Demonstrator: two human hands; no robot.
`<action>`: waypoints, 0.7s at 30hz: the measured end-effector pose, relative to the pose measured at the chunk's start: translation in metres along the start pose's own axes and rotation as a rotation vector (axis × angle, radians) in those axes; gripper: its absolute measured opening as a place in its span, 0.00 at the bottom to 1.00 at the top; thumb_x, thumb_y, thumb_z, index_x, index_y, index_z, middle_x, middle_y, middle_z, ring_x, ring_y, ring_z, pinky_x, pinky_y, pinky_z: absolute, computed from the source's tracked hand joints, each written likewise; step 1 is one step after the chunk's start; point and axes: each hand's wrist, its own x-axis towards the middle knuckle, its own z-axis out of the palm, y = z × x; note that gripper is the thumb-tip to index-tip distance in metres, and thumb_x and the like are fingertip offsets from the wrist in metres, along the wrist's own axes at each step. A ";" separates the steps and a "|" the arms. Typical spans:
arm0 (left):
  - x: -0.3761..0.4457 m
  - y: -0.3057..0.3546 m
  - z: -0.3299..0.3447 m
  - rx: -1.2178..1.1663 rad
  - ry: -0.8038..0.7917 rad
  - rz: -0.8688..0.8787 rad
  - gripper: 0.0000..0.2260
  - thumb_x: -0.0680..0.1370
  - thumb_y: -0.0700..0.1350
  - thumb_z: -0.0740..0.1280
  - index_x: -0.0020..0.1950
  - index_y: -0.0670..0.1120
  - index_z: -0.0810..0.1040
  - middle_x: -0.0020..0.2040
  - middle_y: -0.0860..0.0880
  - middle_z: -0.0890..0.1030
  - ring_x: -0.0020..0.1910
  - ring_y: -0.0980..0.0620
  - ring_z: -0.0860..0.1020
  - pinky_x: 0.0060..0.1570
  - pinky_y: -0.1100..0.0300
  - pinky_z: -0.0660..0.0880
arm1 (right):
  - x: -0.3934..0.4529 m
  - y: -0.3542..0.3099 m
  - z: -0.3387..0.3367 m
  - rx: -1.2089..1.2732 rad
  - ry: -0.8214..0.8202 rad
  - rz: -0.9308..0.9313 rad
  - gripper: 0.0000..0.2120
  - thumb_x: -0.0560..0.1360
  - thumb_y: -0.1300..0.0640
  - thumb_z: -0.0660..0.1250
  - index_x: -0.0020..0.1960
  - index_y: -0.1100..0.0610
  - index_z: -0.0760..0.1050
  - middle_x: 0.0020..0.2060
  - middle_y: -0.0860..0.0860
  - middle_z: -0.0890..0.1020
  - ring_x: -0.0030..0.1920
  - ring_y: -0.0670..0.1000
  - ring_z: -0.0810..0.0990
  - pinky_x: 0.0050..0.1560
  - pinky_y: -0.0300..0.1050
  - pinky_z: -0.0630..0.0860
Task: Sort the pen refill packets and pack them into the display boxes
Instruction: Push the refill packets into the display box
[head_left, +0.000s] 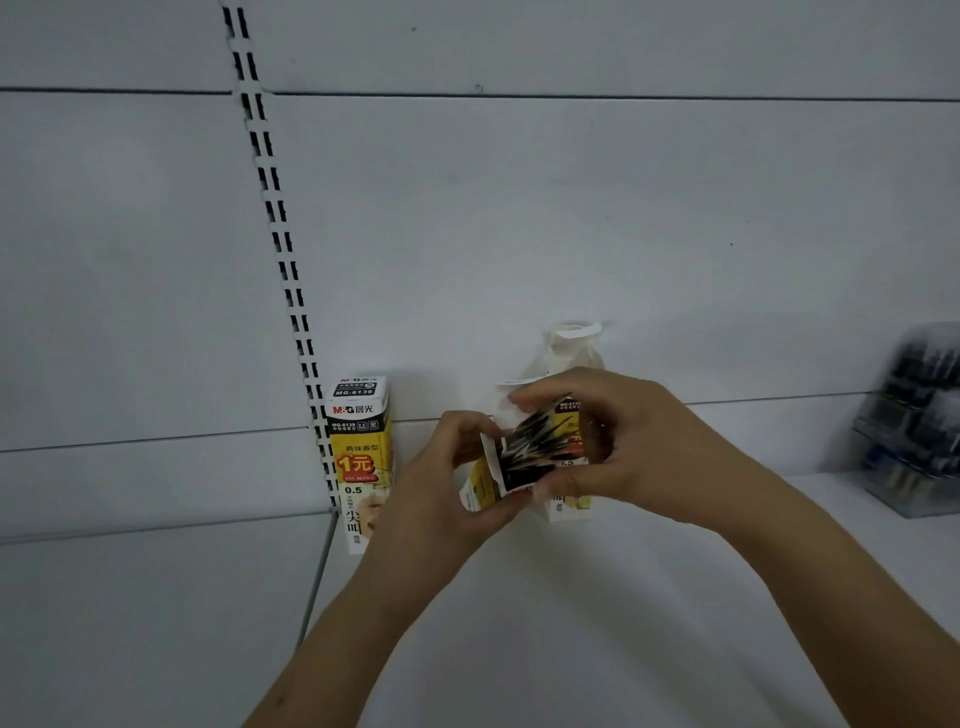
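Both forearms converge on one opened display box (524, 457): left hand (441, 467) fingers are curled round its flap side, right hand (623, 441) fingers are cupped over the exposed refills. Spillage is risked if the box is tilted past the left fingertips; crushed flaps are risked by overgripping

You are looking at a dim, cool grey-blue picture with flat, even light and no glare. Soft shadows fall on the back panel (519, 218) behind the standing box (359, 457) and above your hands. The clear case (914, 421) at the right edge is smeared by blur. The slotted upright (280, 228) leans and the panel seams bow, showing wide-angle distortion.
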 end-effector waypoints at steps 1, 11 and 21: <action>0.000 0.000 -0.001 0.002 -0.003 -0.005 0.23 0.68 0.49 0.79 0.55 0.60 0.70 0.55 0.66 0.78 0.57 0.67 0.78 0.53 0.70 0.75 | -0.001 -0.002 -0.002 -0.036 -0.009 -0.030 0.29 0.61 0.43 0.80 0.59 0.34 0.75 0.55 0.33 0.78 0.51 0.46 0.80 0.52 0.43 0.78; -0.002 -0.001 0.001 -0.001 -0.002 0.004 0.24 0.67 0.49 0.80 0.55 0.58 0.71 0.53 0.64 0.80 0.56 0.63 0.79 0.55 0.58 0.79 | 0.000 -0.008 0.004 -0.468 0.095 -0.090 0.12 0.71 0.43 0.72 0.54 0.37 0.79 0.48 0.35 0.82 0.49 0.42 0.79 0.46 0.40 0.75; -0.003 0.000 0.005 0.022 0.010 0.013 0.24 0.66 0.48 0.81 0.55 0.58 0.72 0.53 0.63 0.81 0.56 0.63 0.79 0.56 0.59 0.79 | -0.001 -0.030 -0.005 -0.771 0.002 -0.136 0.08 0.77 0.44 0.64 0.54 0.40 0.78 0.48 0.38 0.81 0.48 0.40 0.78 0.40 0.37 0.70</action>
